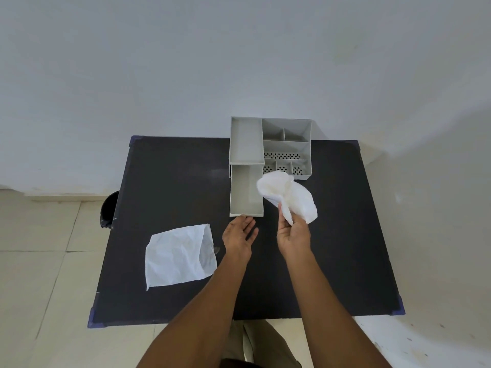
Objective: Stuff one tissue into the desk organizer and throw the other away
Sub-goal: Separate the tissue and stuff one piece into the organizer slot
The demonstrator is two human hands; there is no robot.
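Note:
A grey desk organizer [285, 131] stands at the table's far edge, with several compartments and a long drawer [245, 193] pulled out toward me. My left hand [239, 235] rests open just in front of the drawer's near edge, fingertips touching it. My right hand [293, 236] holds a crumpled white tissue [288, 197] raised beside the drawer's right side. A second white tissue [179, 257] lies flat on the table to the left of my left hand.
The black table [345, 235] has purple corner caps. A black bin [109, 209] sits on the tiled floor beyond the table's left edge, partly hidden by it. A white wall stands behind the organizer.

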